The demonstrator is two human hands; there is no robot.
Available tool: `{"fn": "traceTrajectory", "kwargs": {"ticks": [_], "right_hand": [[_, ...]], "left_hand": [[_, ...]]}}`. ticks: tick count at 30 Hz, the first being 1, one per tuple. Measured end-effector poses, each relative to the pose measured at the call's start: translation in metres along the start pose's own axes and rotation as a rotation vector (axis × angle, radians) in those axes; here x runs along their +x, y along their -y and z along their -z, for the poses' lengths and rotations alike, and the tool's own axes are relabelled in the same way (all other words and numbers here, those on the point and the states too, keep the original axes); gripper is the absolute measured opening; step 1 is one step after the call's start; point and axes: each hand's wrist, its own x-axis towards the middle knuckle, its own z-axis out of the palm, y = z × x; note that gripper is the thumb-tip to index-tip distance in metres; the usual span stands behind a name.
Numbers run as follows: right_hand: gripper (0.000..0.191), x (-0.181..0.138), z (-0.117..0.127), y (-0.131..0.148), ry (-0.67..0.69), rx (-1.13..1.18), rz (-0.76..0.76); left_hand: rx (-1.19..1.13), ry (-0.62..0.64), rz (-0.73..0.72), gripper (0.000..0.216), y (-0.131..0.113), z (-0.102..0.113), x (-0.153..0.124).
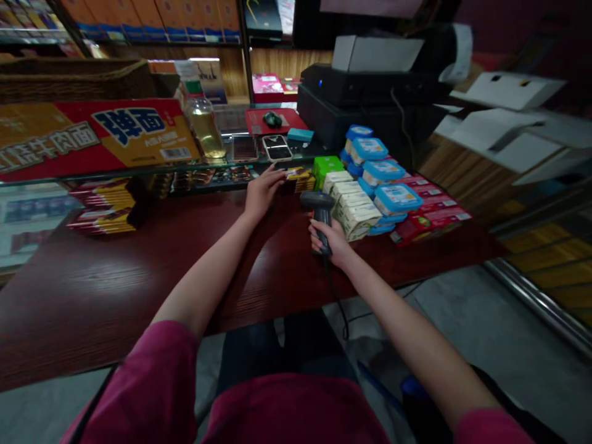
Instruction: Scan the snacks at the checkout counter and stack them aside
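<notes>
My right hand [330,239] is wrapped round the handle of a black barcode scanner [319,202], its head above the dark red wooden counter [185,259]. The scanner's cord hangs down past the counter's front edge. My left hand [263,194] reaches to a small stack of yellow snack packets [303,180], its fingertips closed at the left end of the top packet. Right of that stack stand a green pack [327,168], a row of pale cartons [354,209], stacked blue-lidded tubs [398,196] and red boxes [432,213].
At left lie red-and-yellow packets [108,213] below a glass shelf bearing a large red-and-orange carton [139,132] and a bottle [207,126]. Two phones [277,148] lie behind my left hand. Black equipment [356,111] stands at the back right, beside open cardboard boxes [499,139].
</notes>
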Motion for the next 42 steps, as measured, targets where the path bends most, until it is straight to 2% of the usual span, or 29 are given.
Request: {"fn": "traceTrajectory", "kwargs": {"ticks": [3,6,10,15,18,21,24,27,30,33,35,37,39,42], "right_hand": [[0.054,0.0,0.001,-0.003,-0.025,0.017,0.015],[0.054,0.001,0.001,-0.005,-0.035,0.021,0.028],[0.051,0.001,0.001,-0.003,-0.064,0.026,0.03],[0.051,0.0,0.0,0.001,-0.083,0.016,0.01],[0.052,-0.004,-0.001,0.005,-0.056,0.013,-0.002],[0.05,-0.006,-0.006,0.008,0.019,0.014,-0.041],[0.045,0.0,-0.025,0.006,0.14,0.027,-0.104],[0.043,0.018,-0.06,-0.006,0.274,0.032,-0.175],[0.045,0.038,-0.106,-0.027,0.396,0.037,-0.24],[0.048,0.053,-0.148,-0.048,0.484,0.049,-0.28],[0.049,0.058,-0.167,-0.06,0.537,0.058,-0.296],[0.048,0.061,-0.177,-0.067,0.585,0.053,-0.314],[0.044,0.062,-0.18,-0.071,0.614,0.036,-0.329],[0.04,0.063,-0.178,-0.071,0.607,0.033,-0.321]], "left_hand": [[0.014,0.065,-0.003,0.035,0.003,-0.031,0.013],[0.068,0.09,0.051,0.039,0.011,-0.044,0.012],[0.171,0.157,0.059,0.044,0.018,-0.044,0.009],[0.279,0.197,0.092,0.048,0.009,-0.044,0.01],[0.307,0.211,0.098,0.055,0.002,-0.031,0.001],[0.343,0.221,0.009,0.06,0.0,0.007,-0.022],[0.44,0.169,-0.014,0.057,0.009,0.071,-0.055],[0.55,0.035,0.076,0.056,0.025,0.151,-0.091],[0.65,-0.154,0.2,0.064,0.042,0.232,-0.129],[0.727,-0.273,0.323,0.077,0.06,0.295,-0.162],[0.746,-0.256,0.42,0.079,0.072,0.321,-0.178],[0.752,-0.196,0.504,0.073,0.083,0.334,-0.187],[0.76,-0.157,0.537,0.061,0.089,0.339,-0.19],[0.773,-0.179,0.496,0.039,0.085,0.337,-0.187]]}}
